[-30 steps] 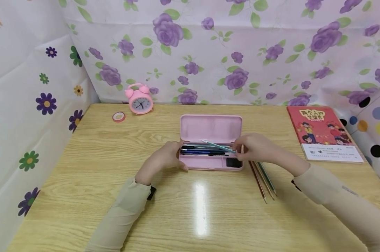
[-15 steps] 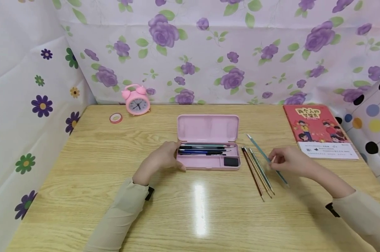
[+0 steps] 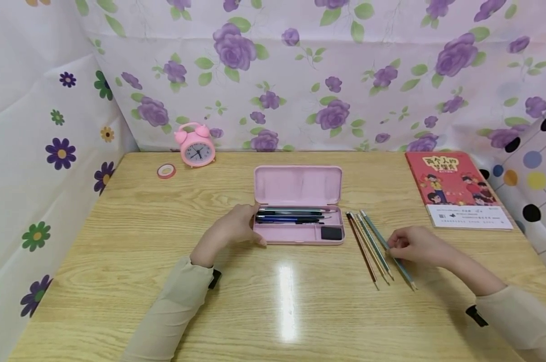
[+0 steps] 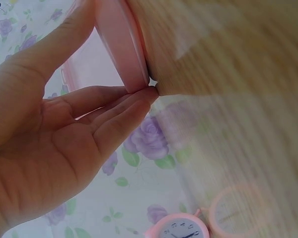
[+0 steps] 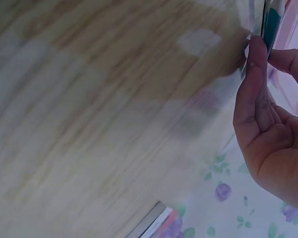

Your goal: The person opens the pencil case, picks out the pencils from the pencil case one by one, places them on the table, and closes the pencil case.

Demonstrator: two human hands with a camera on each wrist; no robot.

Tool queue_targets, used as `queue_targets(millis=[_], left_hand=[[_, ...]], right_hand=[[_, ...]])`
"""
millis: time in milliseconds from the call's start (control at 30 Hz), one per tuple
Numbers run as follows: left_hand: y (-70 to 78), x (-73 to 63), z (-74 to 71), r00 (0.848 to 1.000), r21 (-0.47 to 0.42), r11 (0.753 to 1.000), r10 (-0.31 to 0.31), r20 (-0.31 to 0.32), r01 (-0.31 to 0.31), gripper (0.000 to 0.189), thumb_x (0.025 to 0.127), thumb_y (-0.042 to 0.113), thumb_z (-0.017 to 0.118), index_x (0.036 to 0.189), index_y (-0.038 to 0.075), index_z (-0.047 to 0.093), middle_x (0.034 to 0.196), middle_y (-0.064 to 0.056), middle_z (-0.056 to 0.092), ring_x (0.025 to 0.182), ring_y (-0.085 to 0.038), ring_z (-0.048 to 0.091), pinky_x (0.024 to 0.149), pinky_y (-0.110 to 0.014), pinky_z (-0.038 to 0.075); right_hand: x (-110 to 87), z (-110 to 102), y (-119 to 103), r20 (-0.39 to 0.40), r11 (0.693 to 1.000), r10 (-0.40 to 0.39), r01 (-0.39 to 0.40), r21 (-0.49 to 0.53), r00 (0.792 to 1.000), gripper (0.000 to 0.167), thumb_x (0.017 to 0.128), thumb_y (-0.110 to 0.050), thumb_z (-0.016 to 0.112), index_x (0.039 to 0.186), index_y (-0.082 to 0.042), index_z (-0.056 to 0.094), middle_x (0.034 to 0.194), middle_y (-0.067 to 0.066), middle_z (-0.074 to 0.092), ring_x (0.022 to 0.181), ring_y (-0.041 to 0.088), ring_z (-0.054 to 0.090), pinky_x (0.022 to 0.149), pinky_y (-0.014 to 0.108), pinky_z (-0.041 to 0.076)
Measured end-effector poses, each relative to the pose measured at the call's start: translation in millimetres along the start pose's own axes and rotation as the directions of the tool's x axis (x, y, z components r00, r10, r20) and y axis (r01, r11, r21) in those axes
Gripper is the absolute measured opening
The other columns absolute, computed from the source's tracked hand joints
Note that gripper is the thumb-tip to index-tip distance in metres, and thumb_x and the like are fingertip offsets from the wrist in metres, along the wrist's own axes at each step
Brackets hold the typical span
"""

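Observation:
A pink pencil case (image 3: 297,186) lies with its lid up in the head view, several pens and pencils (image 3: 291,218) in its upper compartment and a black eraser (image 3: 331,233) in the small lower-right one. My left hand (image 3: 231,229) grips the case's left end, thumb at the front corner and fingers along the side. To the right of the case, my right hand (image 3: 417,245) pinches a teal pencil (image 3: 405,274) between thumb and fingertips, low over the table. That pencil slants beside a row of three others (image 3: 368,249), tips toward the front.
A pink alarm clock (image 3: 198,152) and a small roll of tape (image 3: 166,171) are at the back left of the wooden table (image 3: 186,196). A red book (image 3: 456,186) lies at the back right. Flowered cloth (image 3: 295,85) hangs behind.
My right hand has carried the teal pencil out from over the case to the right, then lowered it alongside the other pencils. The left hand has stayed on the case.

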State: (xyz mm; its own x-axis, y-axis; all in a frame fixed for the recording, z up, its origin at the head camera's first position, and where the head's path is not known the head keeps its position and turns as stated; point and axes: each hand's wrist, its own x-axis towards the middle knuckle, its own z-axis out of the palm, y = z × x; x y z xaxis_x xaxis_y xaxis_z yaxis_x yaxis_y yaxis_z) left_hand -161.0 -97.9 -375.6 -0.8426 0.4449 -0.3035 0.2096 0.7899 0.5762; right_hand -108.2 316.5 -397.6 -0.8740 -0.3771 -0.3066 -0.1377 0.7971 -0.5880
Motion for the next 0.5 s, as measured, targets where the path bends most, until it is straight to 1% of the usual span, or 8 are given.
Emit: queue_targets(millis=[33, 100, 167, 233, 333, 367, 433, 500], left_hand=[[0.0, -0.3, 0.1, 1.000, 0.002, 1.000, 0.002, 0.000, -0.002, 0.101, 0.067, 0.026, 0.084, 0.143, -0.007, 0.026, 0.128, -0.020, 0.054, 0.113, -0.025, 0.052, 0.098, -0.038, 0.044], [-0.6, -0.5, 0.3, 1.000, 0.002, 1.000, -0.001, 0.004, 0.001, 0.101, 0.068, 0.026, 0.083, 0.143, -0.007, 0.025, 0.131, -0.021, 0.052, 0.118, -0.027, 0.050, 0.100, -0.039, 0.042], [0.0, -1.0, 0.1, 1.000, -0.001, 1.000, 0.001, -0.001, -0.001, 0.101, 0.067, 0.025, 0.084, 0.143, -0.007, 0.025, 0.138, -0.021, 0.046, 0.124, -0.027, 0.046, 0.104, -0.040, 0.039], [-0.2, -0.3, 0.2, 1.000, -0.001, 1.000, 0.006, 0.001, -0.006, 0.102, 0.067, 0.025, 0.084, 0.143, -0.007, 0.024, 0.134, -0.021, 0.049, 0.118, -0.026, 0.049, 0.101, -0.039, 0.041], [-0.5, 1.0, 0.6, 1.000, -0.004, 1.000, 0.002, 0.002, -0.002, 0.102, 0.067, 0.026, 0.084, 0.143, -0.006, 0.024, 0.136, -0.020, 0.048, 0.119, -0.026, 0.048, 0.102, -0.039, 0.040], [-0.8, 1.3, 0.8, 1.000, -0.002, 1.000, 0.001, 0.003, -0.001, 0.102, 0.067, 0.026, 0.084, 0.143, -0.006, 0.024, 0.137, -0.020, 0.046, 0.122, -0.027, 0.047, 0.104, -0.039, 0.039], [-1.0, 1.7, 1.2, 1.000, 0.006, 1.000, 0.002, 0.002, -0.002, 0.102, 0.068, 0.027, 0.083, 0.144, -0.005, 0.024, 0.143, -0.020, 0.038, 0.131, -0.028, 0.038, 0.108, -0.040, 0.033], [-1.1, 1.8, 1.4, 1.000, 0.002, 1.000, 0.000, 0.004, 0.000, 0.102, 0.068, 0.027, 0.083, 0.144, -0.005, 0.024, 0.145, -0.020, 0.036, 0.133, -0.028, 0.035, 0.109, -0.040, 0.031]], right_hand=[[0.6, 0.8, -1.1, 0.007, 1.000, 0.003, -0.003, 0.011, 1.000, 0.013, 0.086, -0.019, 0.065, 0.089, -0.007, 0.064, 0.064, -0.003, 0.059, 0.054, 0.011, 0.056, 0.050, 0.023, 0.044], [1.6, 1.5, -3.7, 0.019, 1.000, 0.010, -0.010, 0.022, 1.000, 0.014, 0.086, -0.021, 0.065, 0.089, -0.008, 0.062, 0.063, -0.002, 0.059, 0.054, 0.013, 0.056, 0.050, 0.023, 0.043], [2.3, 1.1, -5.8, 0.028, 1.000, 0.016, -0.017, 0.026, 0.999, 0.015, 0.087, -0.021, 0.065, 0.089, -0.008, 0.060, 0.062, -0.002, 0.059, 0.054, 0.013, 0.056, 0.049, 0.023, 0.042], [2.6, 0.1, -7.0, 0.033, 1.000, 0.020, -0.020, 0.023, 0.999, 0.016, 0.087, -0.022, 0.065, 0.090, -0.008, 0.059, 0.062, -0.002, 0.058, 0.054, 0.013, 0.055, 0.049, 0.023, 0.042], [3.0, -1.7, -7.0, 0.047, 0.999, 0.020, -0.022, 0.030, 0.999, 0.019, 0.087, -0.023, 0.065, 0.094, -0.007, 0.058, 0.064, -0.001, 0.059, 0.056, 0.013, 0.056, 0.051, 0.023, 0.043], [3.1, -2.0, -6.6, 0.051, 0.999, 0.018, -0.019, 0.030, 0.999, 0.020, 0.088, -0.024, 0.065, 0.095, -0.007, 0.058, 0.065, -0.001, 0.060, 0.058, 0.013, 0.057, 0.051, 0.023, 0.044], [3.7, -3.1, -5.5, 0.053, 1.000, 0.012, -0.013, 0.021, 0.998, 0.021, 0.089, -0.027, 0.063, 0.096, -0.008, 0.059, 0.068, -0.002, 0.061, 0.060, 0.012, 0.058, 0.053, 0.023, 0.045], [4.6, -5.2, -4.3, 0.045, 1.000, 0.002, -0.002, -0.003, 0.999, 0.021, 0.090, -0.027, 0.061, 0.098, -0.008, 0.060, 0.070, -0.003, 0.062, 0.062, 0.011, 0.058, 0.054, 0.023, 0.046]])
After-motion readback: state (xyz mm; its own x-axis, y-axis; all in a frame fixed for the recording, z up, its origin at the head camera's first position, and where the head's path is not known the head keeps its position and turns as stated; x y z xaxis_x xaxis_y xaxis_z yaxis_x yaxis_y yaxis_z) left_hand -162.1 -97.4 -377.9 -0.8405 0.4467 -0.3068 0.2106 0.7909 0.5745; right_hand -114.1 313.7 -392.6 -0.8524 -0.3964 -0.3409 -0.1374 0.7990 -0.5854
